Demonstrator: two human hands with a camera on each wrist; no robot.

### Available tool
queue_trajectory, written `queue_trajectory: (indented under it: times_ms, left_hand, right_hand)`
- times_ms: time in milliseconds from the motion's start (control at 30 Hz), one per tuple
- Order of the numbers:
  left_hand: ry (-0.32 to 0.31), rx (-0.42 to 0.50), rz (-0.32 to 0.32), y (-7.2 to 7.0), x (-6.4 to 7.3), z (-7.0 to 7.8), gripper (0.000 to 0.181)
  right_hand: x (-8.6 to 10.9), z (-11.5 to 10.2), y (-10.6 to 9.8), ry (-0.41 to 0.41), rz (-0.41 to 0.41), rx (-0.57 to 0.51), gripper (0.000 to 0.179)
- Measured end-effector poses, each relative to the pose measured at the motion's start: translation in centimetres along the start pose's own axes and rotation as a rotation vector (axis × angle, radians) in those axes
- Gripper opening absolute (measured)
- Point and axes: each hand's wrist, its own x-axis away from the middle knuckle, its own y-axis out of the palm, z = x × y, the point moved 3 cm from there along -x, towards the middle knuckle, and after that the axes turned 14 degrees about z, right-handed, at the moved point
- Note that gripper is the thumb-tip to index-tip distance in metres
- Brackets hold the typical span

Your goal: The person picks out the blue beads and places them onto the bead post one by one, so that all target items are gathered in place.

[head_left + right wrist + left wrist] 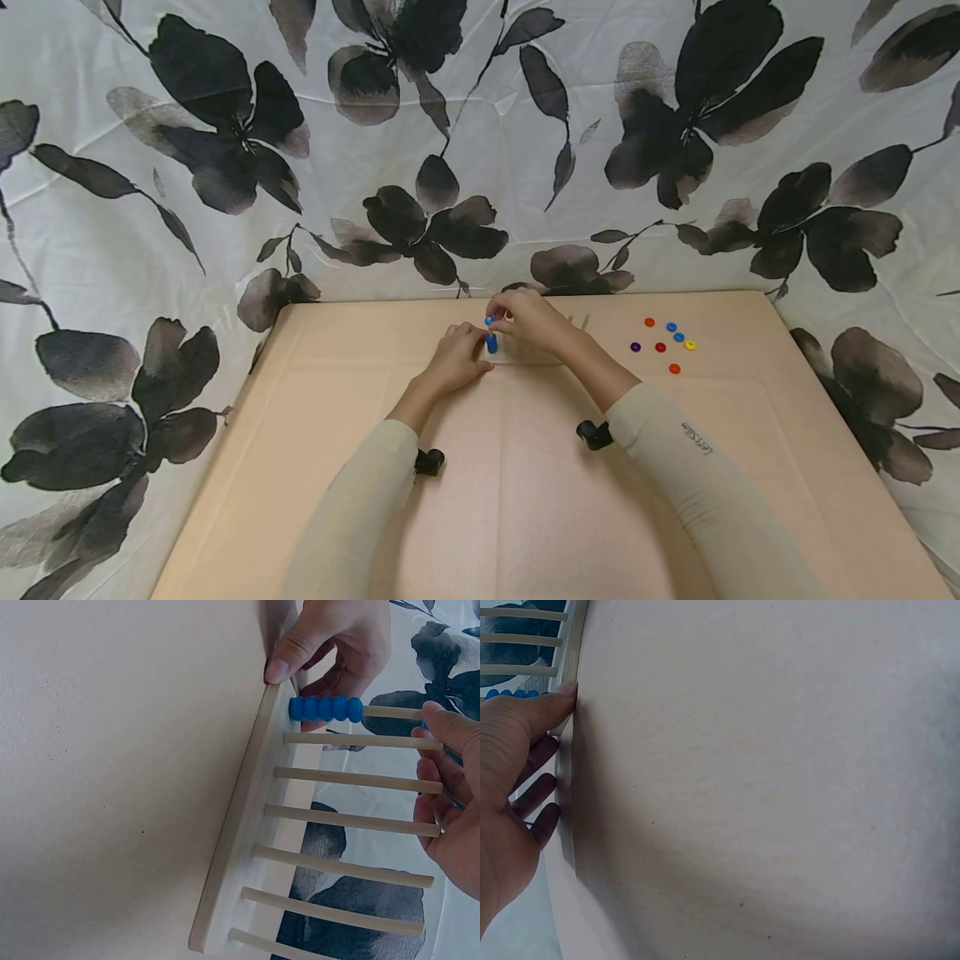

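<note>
At the head view's centre, my left grip (456, 358) clamps the rack (236, 840) while my right grip (528, 321) pinches a bead (490, 320) at a rod's (391, 712) tip, apparently threading; next calls for lowering it onto the stack (326, 709).

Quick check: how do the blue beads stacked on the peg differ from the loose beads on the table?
The stacked beads are all blue; the loose beads come in several colours, including blue, yellow and purple. The stacked beads are threaded on a peg, touching one another; the loose beads lie scattered on the table. Both are round, and both include blue.
</note>
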Motion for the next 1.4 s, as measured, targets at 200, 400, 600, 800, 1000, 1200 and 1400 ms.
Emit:
queue_trajectory:
  times_ms: [200,400,600,800,1000,1200,1400]
  left_hand:
    - [0.003,0.012,0.004,0.0,-0.2,0.2,0.059]
    - [0.007,0.016,0.007,-0.1,-0.3,0.3,0.058]
    - [0.013,0.008,0.001,0.1,-0.4,0.2,0.058]
    - [-0.001,0.006,0.0,0.3,-0.4,0.1,0.059]
    - [-0.01,0.004,-0.001,0.5,-0.4,0.1,0.06]
    - [-0.027,0.001,-0.008,0.5,-0.4,0.1,0.06]
    - [-0.039,0.007,-0.011,0.4,-0.3,0.0,0.061]
  right_hand:
    - [0.1,0.0,-0.3,-0.011,0.011,-0.003,0.02]
    - [0.2,-0.1,-0.6,-0.019,0.026,0.0,0.02]
    - [0.2,0.0,-0.6,-0.019,0.032,0.0,0.02]
    - [0.3,0.3,-0.8,0.001,0.034,-0.011,0.024]
    - [0.9,0.8,-2.1,-0.004,0.104,-0.034,0.024]
    - [2.0,1.9,-4.0,0.022,0.151,-0.062,0.022]
    - [4.0,3.5,-5.6,0.039,0.217,-0.077,0.02]
